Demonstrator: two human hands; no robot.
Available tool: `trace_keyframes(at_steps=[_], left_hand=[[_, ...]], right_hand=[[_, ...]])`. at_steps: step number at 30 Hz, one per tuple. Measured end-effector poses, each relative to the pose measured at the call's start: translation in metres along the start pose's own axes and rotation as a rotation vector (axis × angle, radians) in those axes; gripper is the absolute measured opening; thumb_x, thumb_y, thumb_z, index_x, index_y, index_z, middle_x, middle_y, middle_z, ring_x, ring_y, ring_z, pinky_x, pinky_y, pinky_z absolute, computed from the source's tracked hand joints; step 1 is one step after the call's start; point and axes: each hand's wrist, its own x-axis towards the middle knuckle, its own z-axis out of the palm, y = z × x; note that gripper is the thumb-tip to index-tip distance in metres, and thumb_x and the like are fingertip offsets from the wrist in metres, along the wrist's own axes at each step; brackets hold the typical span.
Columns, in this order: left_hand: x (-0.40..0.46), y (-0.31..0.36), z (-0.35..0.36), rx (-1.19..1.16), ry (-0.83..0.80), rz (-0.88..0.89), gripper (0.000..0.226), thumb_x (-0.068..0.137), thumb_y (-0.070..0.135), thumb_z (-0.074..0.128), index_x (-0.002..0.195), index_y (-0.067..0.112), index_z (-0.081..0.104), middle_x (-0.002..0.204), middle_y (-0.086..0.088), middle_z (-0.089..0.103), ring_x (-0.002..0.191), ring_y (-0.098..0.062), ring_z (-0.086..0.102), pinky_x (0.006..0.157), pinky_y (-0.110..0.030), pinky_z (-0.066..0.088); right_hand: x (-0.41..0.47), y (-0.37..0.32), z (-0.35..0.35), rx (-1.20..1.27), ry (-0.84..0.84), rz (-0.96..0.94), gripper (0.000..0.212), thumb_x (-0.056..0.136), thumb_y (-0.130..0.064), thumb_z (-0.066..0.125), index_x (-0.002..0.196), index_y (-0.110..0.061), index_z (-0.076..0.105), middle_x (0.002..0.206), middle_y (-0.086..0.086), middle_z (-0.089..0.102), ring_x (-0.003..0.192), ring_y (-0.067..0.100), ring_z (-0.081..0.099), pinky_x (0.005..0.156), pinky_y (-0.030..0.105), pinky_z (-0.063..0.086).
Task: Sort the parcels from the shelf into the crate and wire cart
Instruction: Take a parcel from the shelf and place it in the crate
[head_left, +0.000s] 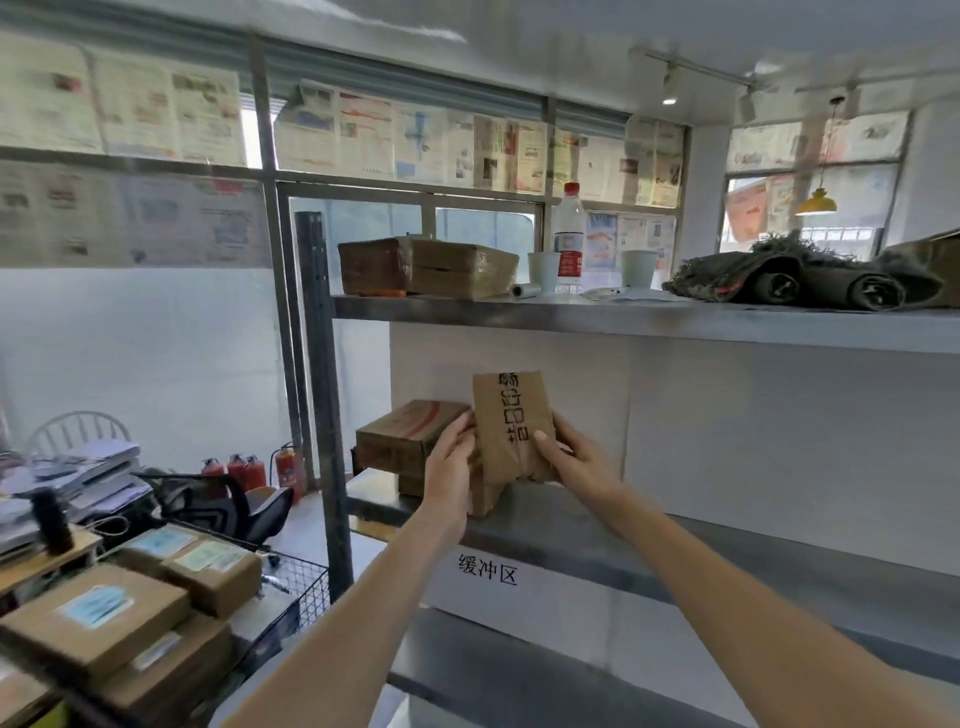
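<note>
I have both hands on a brown paper parcel (511, 426) standing upright at the front edge of the middle shelf (675, 545) — my left hand (451, 467) grips its left side, my right hand (569, 452) its right, thumb across the face. Several boxes already sit in the wire cart (298, 584) at lower left; a cardboard box (405, 436) near the shelf's left end and a wrapped one (426, 267) on the top shelf remain — I'd say partway through.

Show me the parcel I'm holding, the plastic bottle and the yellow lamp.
held parcel (511, 415): head view, printed brown front face.
plastic bottle (569, 234): head view, clear body above label.
yellow lamp (815, 202): head view, shade.
</note>
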Motion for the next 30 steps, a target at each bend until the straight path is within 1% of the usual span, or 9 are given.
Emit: trace_keyframes(at_steps=[2,6,10,12,15,20,24,28,30], left_hand=[[-0.013,0.013,-0.024,0.136,0.050,0.044,0.031,0.105,0.025,0.053,0.134,0.035,0.058,0.122,0.009,0.068,0.106,-0.006,0.065,0.083,-0.027,0.055],[-0.051,0.047,-0.075,0.205,0.129,0.084,0.044,0.092,0.035,0.072,0.133,0.028,0.057,0.121,0.006,0.063,0.097,-0.003,0.062,0.056,-0.010,0.051],[-0.096,0.078,-0.135,0.119,0.154,0.069,0.065,0.073,0.043,0.082,0.130,0.034,0.052,0.123,-0.002,0.067,0.101,-0.017,0.071,0.067,-0.024,0.060],[-0.115,0.088,-0.168,0.130,0.183,0.075,0.064,0.080,0.035,0.083,0.134,0.035,0.050,0.118,-0.002,0.069,0.096,-0.017,0.073,0.068,-0.027,0.062],[-0.146,0.103,-0.217,0.227,0.214,0.110,0.077,0.068,0.047,0.090,0.135,0.037,0.053,0.117,0.000,0.070,0.098,-0.017,0.073,0.077,-0.034,0.064],[-0.201,0.129,-0.288,0.410,0.340,0.192,0.065,0.083,0.019,0.083,0.134,0.042,0.050,0.117,0.011,0.064,0.112,-0.012,0.061,0.069,-0.020,0.059],[-0.227,0.143,-0.337,0.475,0.456,0.191,0.079,0.081,0.019,0.085,0.148,0.033,0.046,0.127,0.005,0.062,0.116,-0.019,0.061,0.086,-0.036,0.060],[-0.245,0.157,-0.384,0.520,0.515,0.214,0.079,0.079,0.025,0.087,0.147,0.035,0.047,0.125,0.007,0.062,0.112,-0.013,0.059,0.079,-0.024,0.053],[-0.251,0.163,-0.407,0.519,0.545,0.200,0.078,0.081,0.024,0.086,0.147,0.036,0.047,0.126,0.007,0.061,0.115,-0.014,0.057,0.088,-0.033,0.054]], right_hand=[[-0.007,-0.014,0.021,0.045,-0.014,0.002,0.046,0.104,-0.036,0.056,0.149,-0.033,0.048,0.136,-0.002,0.063,0.118,0.015,0.062,0.097,0.038,0.057],[-0.023,-0.036,0.072,0.167,-0.017,0.060,0.042,0.106,-0.026,0.052,0.146,-0.036,0.043,0.133,-0.002,0.062,0.105,0.008,0.064,0.072,0.020,0.057],[-0.050,-0.055,0.133,0.190,-0.100,0.047,0.043,0.106,-0.019,0.050,0.146,-0.035,0.045,0.137,0.008,0.060,0.120,0.023,0.061,0.092,0.037,0.059],[-0.070,-0.069,0.165,0.195,-0.142,0.049,0.037,0.106,-0.016,0.050,0.137,-0.036,0.052,0.128,0.009,0.063,0.113,0.028,0.064,0.080,0.035,0.062],[-0.096,-0.084,0.211,0.187,-0.184,0.043,0.027,0.105,-0.021,0.054,0.124,-0.039,0.062,0.129,0.010,0.062,0.110,0.029,0.066,0.073,0.038,0.062],[-0.131,-0.113,0.280,0.105,-0.348,0.066,0.046,0.100,-0.038,0.060,0.144,-0.032,0.048,0.118,-0.001,0.067,0.086,0.003,0.073,0.064,0.017,0.057],[-0.146,-0.127,0.333,0.068,-0.466,0.083,0.071,0.091,-0.038,0.074,0.152,-0.029,0.041,0.122,0.005,0.068,0.093,0.014,0.075,0.074,0.025,0.061],[-0.153,-0.138,0.377,0.125,-0.516,0.099,0.060,0.091,-0.031,0.075,0.145,-0.032,0.047,0.116,0.008,0.072,0.082,0.012,0.077,0.059,0.023,0.058],[-0.151,-0.140,0.400,0.137,-0.528,0.111,0.055,0.092,-0.033,0.074,0.142,-0.032,0.051,0.111,0.006,0.074,0.077,0.010,0.076,0.056,0.023,0.057]])
